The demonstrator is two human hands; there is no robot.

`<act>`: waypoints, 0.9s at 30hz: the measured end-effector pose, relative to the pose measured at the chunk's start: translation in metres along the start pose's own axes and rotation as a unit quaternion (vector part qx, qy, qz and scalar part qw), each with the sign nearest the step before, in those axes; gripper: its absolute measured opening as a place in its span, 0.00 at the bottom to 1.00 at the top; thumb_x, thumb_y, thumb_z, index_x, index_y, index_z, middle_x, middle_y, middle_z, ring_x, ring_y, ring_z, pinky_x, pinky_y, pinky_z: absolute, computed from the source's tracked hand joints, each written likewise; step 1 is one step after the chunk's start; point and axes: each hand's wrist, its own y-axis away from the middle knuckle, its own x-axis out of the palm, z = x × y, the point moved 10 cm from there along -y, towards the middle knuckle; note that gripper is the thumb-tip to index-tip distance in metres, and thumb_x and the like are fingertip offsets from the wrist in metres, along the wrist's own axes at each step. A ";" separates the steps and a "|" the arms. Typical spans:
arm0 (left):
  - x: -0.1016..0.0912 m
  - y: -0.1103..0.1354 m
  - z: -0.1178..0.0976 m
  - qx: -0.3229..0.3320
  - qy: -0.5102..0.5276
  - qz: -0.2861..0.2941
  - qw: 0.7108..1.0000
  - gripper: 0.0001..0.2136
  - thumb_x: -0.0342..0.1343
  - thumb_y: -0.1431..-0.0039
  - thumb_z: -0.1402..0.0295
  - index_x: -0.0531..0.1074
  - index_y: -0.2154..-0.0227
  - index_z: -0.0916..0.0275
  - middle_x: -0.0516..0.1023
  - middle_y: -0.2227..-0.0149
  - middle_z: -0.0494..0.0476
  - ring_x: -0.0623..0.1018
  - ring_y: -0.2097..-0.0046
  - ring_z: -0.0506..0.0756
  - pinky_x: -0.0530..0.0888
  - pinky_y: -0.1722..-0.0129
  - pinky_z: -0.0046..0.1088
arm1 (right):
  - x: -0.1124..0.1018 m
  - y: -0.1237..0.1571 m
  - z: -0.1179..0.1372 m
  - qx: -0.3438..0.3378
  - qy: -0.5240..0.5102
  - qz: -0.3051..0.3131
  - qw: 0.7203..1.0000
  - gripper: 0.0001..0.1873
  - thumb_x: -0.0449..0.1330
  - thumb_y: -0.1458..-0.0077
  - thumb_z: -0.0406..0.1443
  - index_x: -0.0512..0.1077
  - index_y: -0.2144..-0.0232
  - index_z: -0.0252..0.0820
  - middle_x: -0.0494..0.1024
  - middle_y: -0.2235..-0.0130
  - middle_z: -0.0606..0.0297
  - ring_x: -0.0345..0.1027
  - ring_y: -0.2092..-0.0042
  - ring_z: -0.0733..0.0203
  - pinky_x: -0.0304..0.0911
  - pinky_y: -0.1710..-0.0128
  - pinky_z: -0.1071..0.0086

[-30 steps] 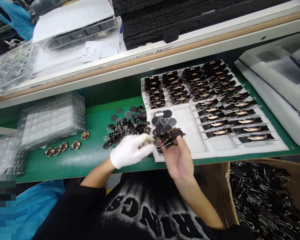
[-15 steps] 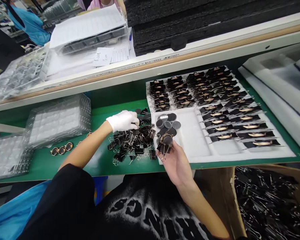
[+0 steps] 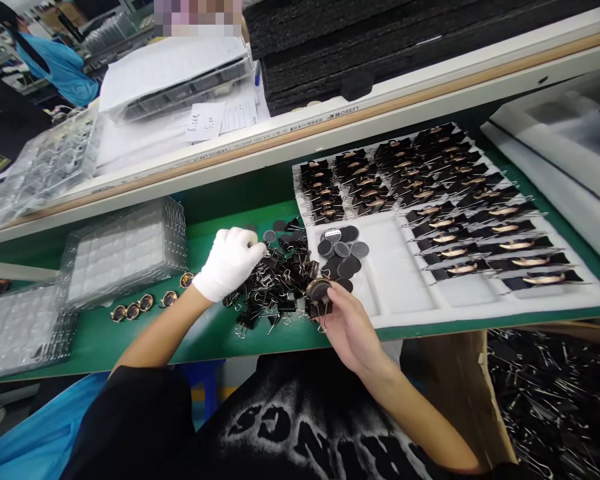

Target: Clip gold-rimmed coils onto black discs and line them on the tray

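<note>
My left hand [image 3: 229, 261], in a white glove, is closed in a pinch over the left edge of a heap of black binder clips [image 3: 273, 283]. What its fingertips hold, if anything, I cannot make out. My bare right hand [image 3: 353, 327] grips a round gold-rimmed piece [image 3: 319, 288] with a dark disc on its face and a binder clip on it, just right of the heap. Dark round discs [image 3: 349, 268] lie beside that hand on the white foam tray [image 3: 405, 267]. Several gold-rimmed rings [image 3: 147, 303] rest on the green bench, left of my gloved hand.
Rows of clipped gold pieces [image 3: 453, 253] fill parts of the tray. Stacked clear plastic trays [image 3: 125, 250] stand at the left. A shelf rail [image 3: 290, 137] crosses behind the bench. Below, at the right, is a box of binder clips [image 3: 545, 400]. Other people are beyond the shelf.
My left hand has drawn back to the left and nearer me, off the far part of the clip heap. My right hand has shifted slightly left, still holding the clipped piece.
</note>
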 end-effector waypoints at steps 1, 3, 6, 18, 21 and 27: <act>-0.005 0.002 0.003 -0.012 0.030 -0.013 0.999 0.10 0.50 0.33 0.71 0.77 0.66 0.63 0.80 0.50 0.69 0.78 0.48 0.67 0.70 0.56 0.45 | 0.004 0.000 -0.002 0.007 0.004 0.009 1.000 0.10 0.70 0.44 0.43 0.83 0.63 0.45 0.83 0.59 0.64 0.71 0.60 0.60 0.66 0.64 0.69; -0.009 0.005 0.003 -0.016 0.111 -0.003 0.994 0.09 0.51 0.33 0.67 0.75 0.65 0.63 0.75 0.39 0.69 0.75 0.41 0.68 0.70 0.48 0.48 | 0.009 -0.002 -0.005 0.019 0.014 0.020 1.000 0.10 0.71 0.44 0.44 0.83 0.64 0.45 0.84 0.59 0.64 0.72 0.59 0.59 0.67 0.62 0.68; -0.004 0.007 -0.002 -0.035 0.261 0.082 0.961 0.07 0.50 0.32 0.65 0.72 0.60 0.60 0.81 0.46 0.61 0.82 0.52 0.59 0.74 0.54 0.38 | 0.015 -0.007 -0.005 0.013 0.036 0.034 0.999 0.10 0.71 0.44 0.43 0.84 0.61 0.47 0.81 0.45 0.63 0.73 0.51 0.58 0.69 0.55 0.68; 0.006 0.002 0.001 -0.145 0.346 0.123 0.919 0.09 0.55 0.36 0.61 0.76 0.59 0.58 0.83 0.59 0.53 0.81 0.59 0.55 0.75 0.56 0.31 | 0.028 -0.030 -0.014 0.047 0.042 0.062 0.996 0.13 0.74 0.49 0.45 0.84 0.64 0.45 0.84 0.62 0.64 0.75 0.62 0.63 0.71 0.64 0.73; 0.000 -0.001 0.010 -0.144 0.254 0.069 0.954 0.12 0.51 0.32 0.63 0.78 0.56 0.60 0.82 0.50 0.60 0.82 0.53 0.59 0.76 0.50 0.37 | 0.026 -0.036 -0.015 0.069 0.047 0.055 0.995 0.16 0.76 0.52 0.46 0.84 0.66 0.42 0.84 0.65 0.62 0.75 0.64 0.61 0.72 0.68 0.72; -0.004 0.010 0.040 -0.244 0.463 -0.034 0.852 0.14 0.54 0.32 0.60 0.81 0.56 0.60 0.84 0.54 0.57 0.82 0.54 0.55 0.77 0.51 0.32 | 0.025 -0.037 -0.004 0.076 0.091 0.066 0.991 0.16 0.75 0.51 0.47 0.84 0.66 0.42 0.85 0.57 0.57 0.79 0.54 0.54 0.74 0.63 0.70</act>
